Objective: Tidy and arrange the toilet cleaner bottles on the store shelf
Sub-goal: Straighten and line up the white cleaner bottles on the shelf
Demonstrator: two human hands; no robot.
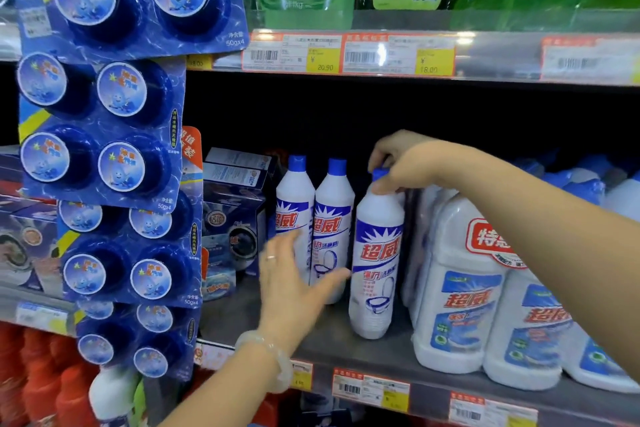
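Left hand (294, 284), fingers spread wide, rests against two rear toilet cleaner bottles (332, 218). Right hand (401, 163) grips the cap of the front bottle (375, 260), standing on the shelf (346, 350) beside the large jugs (460, 288).

Tall dark room above the caps, open up to the upper shelf rail (346, 52). Bare shelf floor (239, 321) near the front edge, left of the front bottle (375, 263). Only a slim gap between that one and the two far bottles (330, 198). Walled on the right by wrapped jugs (460, 288) just beside it. Hemmed on the left by stacked boxes (232, 218) and hanging blister cards (104, 166) overlapping the shelf end.
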